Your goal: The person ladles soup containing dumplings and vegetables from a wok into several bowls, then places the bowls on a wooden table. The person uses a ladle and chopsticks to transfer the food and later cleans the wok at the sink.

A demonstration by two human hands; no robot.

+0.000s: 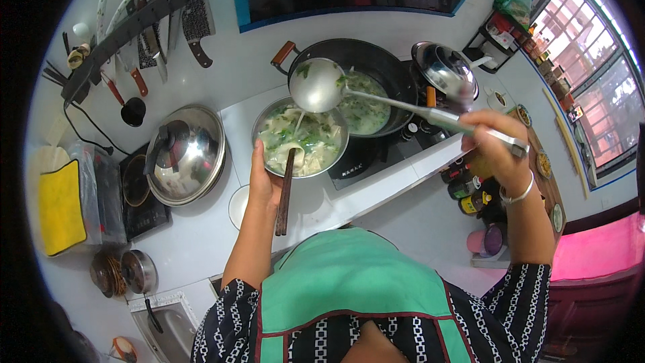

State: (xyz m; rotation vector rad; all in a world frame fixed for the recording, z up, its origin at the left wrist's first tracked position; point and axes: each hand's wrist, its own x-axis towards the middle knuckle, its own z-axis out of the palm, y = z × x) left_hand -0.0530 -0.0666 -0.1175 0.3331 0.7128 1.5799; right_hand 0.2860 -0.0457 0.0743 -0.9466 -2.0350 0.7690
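Ladle (317,89), one, is gripped by the right hand (496,140); the left hand (266,185) holds one bowl (342,140) beside one wok (377,58).

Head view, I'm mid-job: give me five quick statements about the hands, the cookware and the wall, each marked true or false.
1. The right hand holds a ladle. True.
2. The left hand grips the wok's handle. False: it holds the metal bowl.
3. Leafy greens show in the metal bowl. True.
4. A lid covers the wok. False: the wok is uncovered, with liquid visible inside.
5. Knives hang from a dark rack on the wall at upper left. True.
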